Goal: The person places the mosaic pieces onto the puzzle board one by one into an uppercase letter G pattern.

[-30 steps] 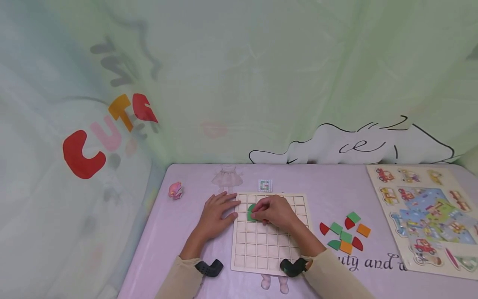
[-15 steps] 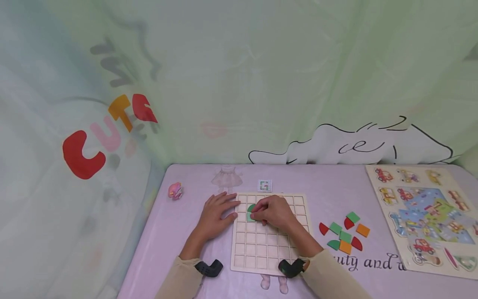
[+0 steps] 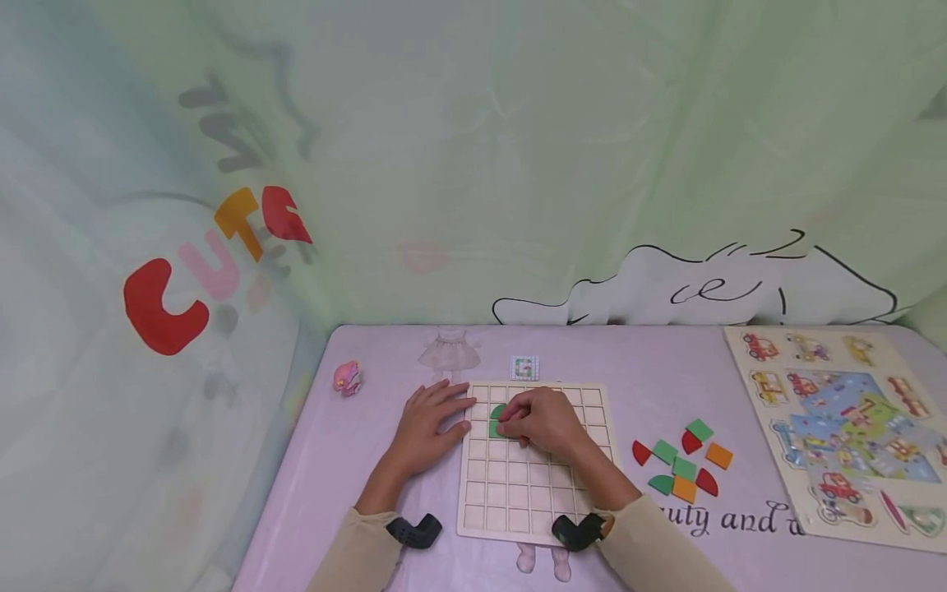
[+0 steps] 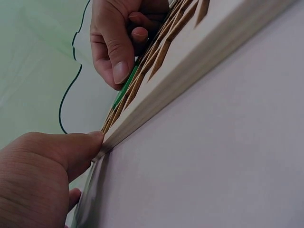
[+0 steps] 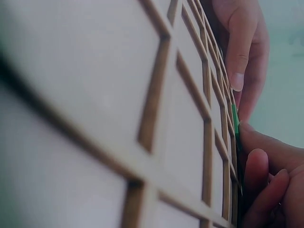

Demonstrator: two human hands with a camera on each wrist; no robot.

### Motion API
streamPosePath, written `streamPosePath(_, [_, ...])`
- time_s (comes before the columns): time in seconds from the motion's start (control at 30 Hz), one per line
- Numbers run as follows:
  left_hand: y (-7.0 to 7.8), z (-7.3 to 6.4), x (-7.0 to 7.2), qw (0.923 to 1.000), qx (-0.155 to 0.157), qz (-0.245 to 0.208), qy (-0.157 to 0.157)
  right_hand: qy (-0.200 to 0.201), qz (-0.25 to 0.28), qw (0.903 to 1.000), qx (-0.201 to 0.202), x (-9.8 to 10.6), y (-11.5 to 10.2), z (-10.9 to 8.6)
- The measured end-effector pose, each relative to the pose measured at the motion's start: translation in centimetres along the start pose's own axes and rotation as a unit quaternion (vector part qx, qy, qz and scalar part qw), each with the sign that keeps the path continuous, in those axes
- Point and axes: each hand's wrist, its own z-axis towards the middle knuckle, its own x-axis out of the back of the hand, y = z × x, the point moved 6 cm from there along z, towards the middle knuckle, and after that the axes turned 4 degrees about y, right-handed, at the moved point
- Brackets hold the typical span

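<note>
A wooden grid board lies on the table. In its upper left cells are a green quarter-circle tile and, just below, a green tile partly hidden by fingers. My right hand has the thumb and forefinger together on that lower tile, with the other fingers curled. In the left wrist view the right thumb touches green at the board's surface. My left hand rests along the board's left edge, fingers spread. The left thumb's tip touches the edge.
Loose red, orange and green tiles lie right of the board. A small pattern card is behind it. A pink figurine stands far left. At far right lies a picture puzzle board. A curtain hangs behind the table.
Both hands stay almost where they were. The lower green tile looked paler half a second ago and is darker now.
</note>
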Motion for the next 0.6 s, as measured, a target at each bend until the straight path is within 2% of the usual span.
streamPosePath(0.6, [0.02, 0.04, -0.05, 1.0, -0.001, 0.0, 0.001, -0.015, 0.016, 0.9997, -0.005, 0.15, 0.09, -0.06])
